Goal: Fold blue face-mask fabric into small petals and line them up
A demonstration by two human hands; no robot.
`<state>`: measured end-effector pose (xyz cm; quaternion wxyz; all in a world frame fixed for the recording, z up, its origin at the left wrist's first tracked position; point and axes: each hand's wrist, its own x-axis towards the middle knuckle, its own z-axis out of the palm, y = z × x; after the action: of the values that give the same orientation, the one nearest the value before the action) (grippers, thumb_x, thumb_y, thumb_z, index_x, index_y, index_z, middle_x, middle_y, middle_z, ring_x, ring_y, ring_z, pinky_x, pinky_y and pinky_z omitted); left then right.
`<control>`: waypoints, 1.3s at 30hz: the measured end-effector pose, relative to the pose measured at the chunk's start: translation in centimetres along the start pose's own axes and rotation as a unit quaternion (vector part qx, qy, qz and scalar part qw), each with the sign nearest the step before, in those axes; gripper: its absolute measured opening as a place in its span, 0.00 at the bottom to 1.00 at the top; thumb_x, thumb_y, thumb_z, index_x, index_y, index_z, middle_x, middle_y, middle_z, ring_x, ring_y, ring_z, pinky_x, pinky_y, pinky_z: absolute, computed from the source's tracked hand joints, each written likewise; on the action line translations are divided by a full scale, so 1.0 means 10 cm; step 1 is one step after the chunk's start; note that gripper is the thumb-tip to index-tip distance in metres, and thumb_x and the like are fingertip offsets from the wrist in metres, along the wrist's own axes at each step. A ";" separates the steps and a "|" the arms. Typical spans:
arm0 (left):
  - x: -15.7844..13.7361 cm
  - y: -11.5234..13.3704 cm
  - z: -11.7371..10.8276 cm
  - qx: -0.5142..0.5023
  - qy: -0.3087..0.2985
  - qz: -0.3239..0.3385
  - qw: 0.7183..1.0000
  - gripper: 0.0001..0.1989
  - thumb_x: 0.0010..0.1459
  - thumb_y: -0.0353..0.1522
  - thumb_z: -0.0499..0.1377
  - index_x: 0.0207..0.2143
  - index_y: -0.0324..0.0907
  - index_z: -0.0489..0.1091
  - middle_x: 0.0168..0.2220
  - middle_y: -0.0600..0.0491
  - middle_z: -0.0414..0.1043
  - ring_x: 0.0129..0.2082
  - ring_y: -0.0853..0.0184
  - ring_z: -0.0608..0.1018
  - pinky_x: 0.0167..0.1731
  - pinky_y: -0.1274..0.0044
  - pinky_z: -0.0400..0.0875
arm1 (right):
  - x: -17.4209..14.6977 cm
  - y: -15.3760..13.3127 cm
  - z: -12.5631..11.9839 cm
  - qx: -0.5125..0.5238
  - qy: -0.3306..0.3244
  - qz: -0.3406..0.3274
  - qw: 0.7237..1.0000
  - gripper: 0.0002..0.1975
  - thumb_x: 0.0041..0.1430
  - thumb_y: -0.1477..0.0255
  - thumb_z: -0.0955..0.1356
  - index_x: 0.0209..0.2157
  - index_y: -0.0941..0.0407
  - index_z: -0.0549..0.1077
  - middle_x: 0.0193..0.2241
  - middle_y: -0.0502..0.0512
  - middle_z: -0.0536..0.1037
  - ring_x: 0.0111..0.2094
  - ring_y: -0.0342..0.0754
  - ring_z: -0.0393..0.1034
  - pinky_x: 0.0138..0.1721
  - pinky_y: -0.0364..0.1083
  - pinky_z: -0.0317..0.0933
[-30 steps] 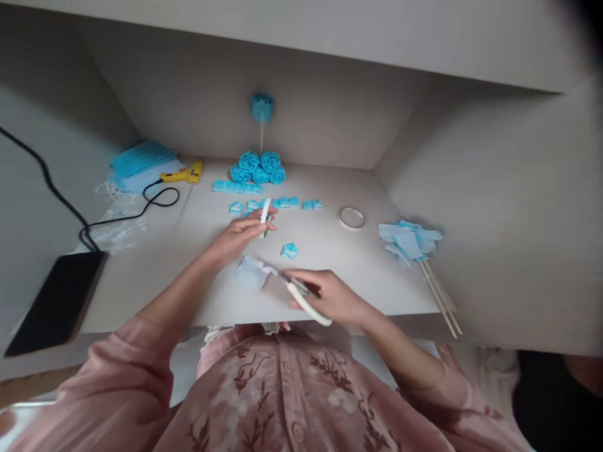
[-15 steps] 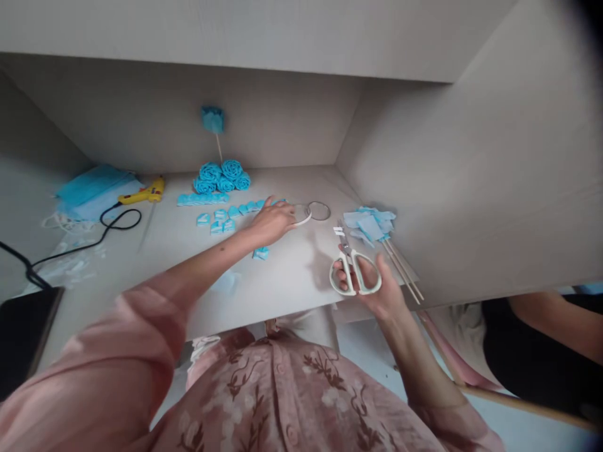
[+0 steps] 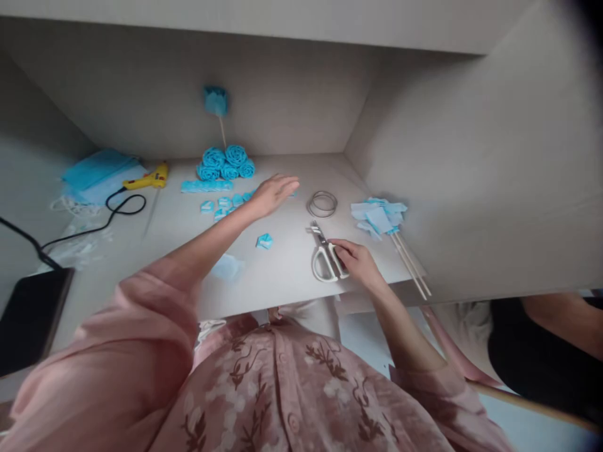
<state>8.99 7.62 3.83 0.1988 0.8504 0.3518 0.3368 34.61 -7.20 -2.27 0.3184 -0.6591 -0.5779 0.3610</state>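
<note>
My left hand is stretched out flat with nothing in it, over a row of small folded blue pieces that it partly hides. White-handled scissors lie on or just above the tabletop, blades pointing away. My right hand grips their right-hand handle loop between thumb and fingers. Beyond the blades sit thin wire rings, one overlapping another. A single folded blue piece rests between my forearm and the scissors.
Blue rolled rosettes are stacked at the back, a blue flower on a stick behind them. Sticks with blue-white strips lie right. On the left are a yellow glue gun, blue masks, a cord and a black device.
My left hand has let go of a ring, which now lies with the other, and has risen and straightened. My right hand has brought the scissors left and down to the tabletop.
</note>
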 end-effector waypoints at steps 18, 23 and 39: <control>-1.27 -0.16 -0.31 -0.156 0.106 -0.218 0.958 0.20 0.60 0.44 0.55 0.45 0.40 0.76 0.49 0.46 0.77 0.49 0.62 0.77 0.51 0.71 0.68 | 0.63 -1.07 1.12 -0.340 -0.099 -0.218 0.909 0.09 0.63 0.72 0.65 0.41 0.55 0.76 0.42 0.58 0.80 0.42 0.52 0.73 0.36 0.45 0.58; -1.32 -0.14 -0.27 -0.178 0.096 -0.234 0.951 0.21 0.58 0.44 0.57 0.46 0.40 0.77 0.49 0.46 0.77 0.50 0.61 0.76 0.50 0.71 0.69 | 0.54 -1.07 1.07 -0.267 -0.075 -0.243 0.930 0.07 0.62 0.74 0.64 0.37 0.55 0.75 0.37 0.55 0.80 0.37 0.48 0.72 0.37 0.44 0.58; -1.34 -0.02 -0.32 -0.233 0.043 -0.283 0.929 0.14 0.48 0.43 0.63 0.25 0.40 0.75 0.25 0.54 0.73 0.28 0.67 0.73 0.31 0.77 0.64 | 0.33 -1.08 1.02 0.023 -0.050 -0.244 0.968 0.12 0.64 0.67 0.62 0.46 0.53 0.72 0.35 0.51 0.81 0.36 0.44 0.75 0.41 0.43 0.65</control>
<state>-0.46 -1.71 0.13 0.4635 0.6294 0.4979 0.3756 20.46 -2.47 0.94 0.3827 -0.4718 -0.7277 0.3184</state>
